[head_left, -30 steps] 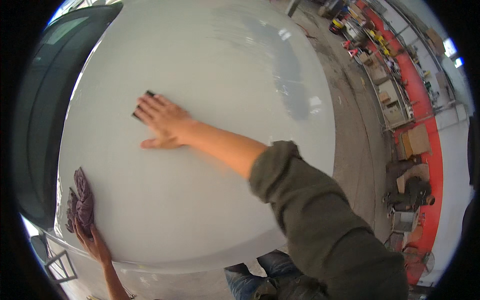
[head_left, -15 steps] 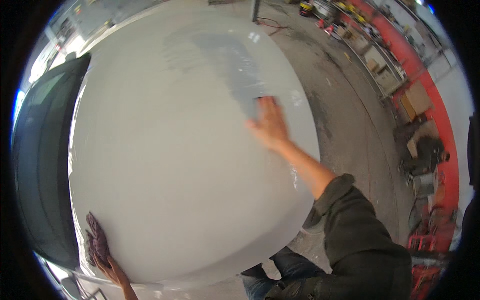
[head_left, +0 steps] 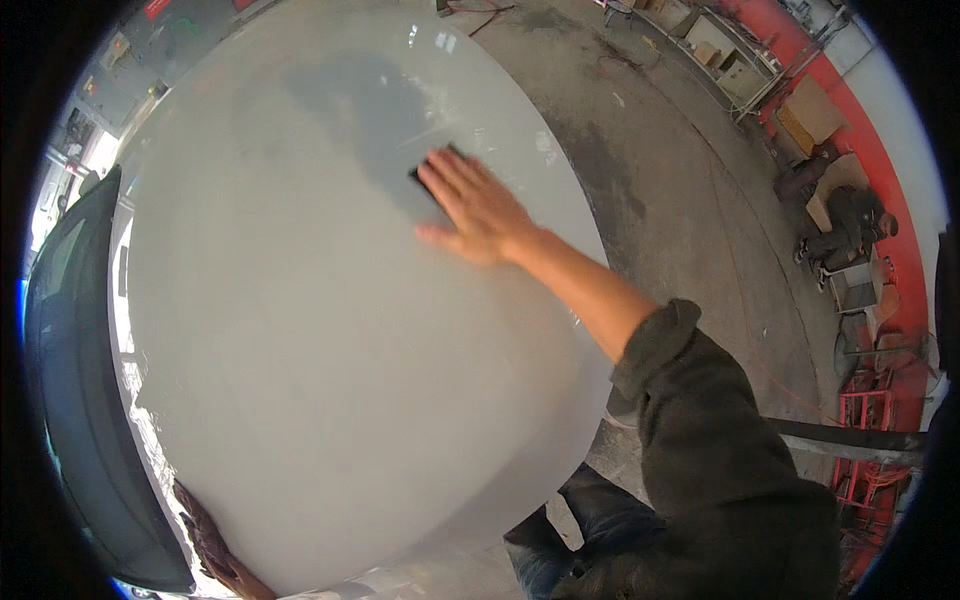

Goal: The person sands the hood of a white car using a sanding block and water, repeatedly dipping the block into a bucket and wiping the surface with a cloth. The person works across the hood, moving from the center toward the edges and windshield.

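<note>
A wide, pale grey car hood [head_left: 300,350] spreads out in front of me. On its right half my right hand [head_left: 480,210] lies with outstretched fingers over a dark flat pad [head_left: 416,175], pressing it to the surface. Only the pad's black edges show past the fingertips. A darker grey, damp-looking patch [head_left: 375,110] runs beyond the pad. At the lower left, near the hood's rear edge, my left hand [head_left: 243,580] is around a crumpled dark purple-brown cloth [head_left: 203,522]; its fingers are partly hidden.
The dark windshield [head_left: 85,350] borders the hood on the left. Beyond its right edge lies a concrete floor [head_left: 640,190] with a thin hose. Along the red-and-white wall stand a shelf [head_left: 720,55], cardboard [head_left: 808,115], a seated person [head_left: 850,225] and a red rack [head_left: 865,430].
My right hand and the pad have shifted left and slightly farther away across the hood. The view has moved, and my left hand with the cloth sits lower in it.
</note>
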A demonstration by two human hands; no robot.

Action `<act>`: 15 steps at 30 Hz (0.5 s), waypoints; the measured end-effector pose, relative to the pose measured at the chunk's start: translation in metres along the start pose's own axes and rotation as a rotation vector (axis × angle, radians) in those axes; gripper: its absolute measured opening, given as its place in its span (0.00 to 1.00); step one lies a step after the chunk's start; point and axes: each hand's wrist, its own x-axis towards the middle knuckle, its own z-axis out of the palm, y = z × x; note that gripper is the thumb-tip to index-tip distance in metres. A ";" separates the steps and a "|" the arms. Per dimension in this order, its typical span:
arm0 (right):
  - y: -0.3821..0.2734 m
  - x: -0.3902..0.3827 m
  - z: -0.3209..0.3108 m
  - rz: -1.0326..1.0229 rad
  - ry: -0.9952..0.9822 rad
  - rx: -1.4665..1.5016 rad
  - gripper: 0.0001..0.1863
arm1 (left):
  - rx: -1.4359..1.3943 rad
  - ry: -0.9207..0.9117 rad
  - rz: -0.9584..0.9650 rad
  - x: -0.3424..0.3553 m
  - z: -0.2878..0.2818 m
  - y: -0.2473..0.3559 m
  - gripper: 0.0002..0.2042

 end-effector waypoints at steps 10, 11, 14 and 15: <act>-0.008 -0.123 -0.008 -0.110 -0.026 -0.010 0.49 | 0.000 -0.030 0.007 0.001 -0.008 0.010 0.34; -0.016 -0.142 -0.019 -0.164 -0.099 0.021 0.50 | 0.008 -0.034 0.003 0.001 -0.015 0.017 0.34; 0.003 -0.134 -0.032 -0.229 -0.147 0.044 0.49 | 0.022 -0.065 -0.003 -0.005 -0.027 0.044 0.34; 0.014 -0.122 -0.032 -0.187 -0.120 0.012 0.49 | 0.028 -0.077 -0.008 -0.008 -0.028 0.052 0.34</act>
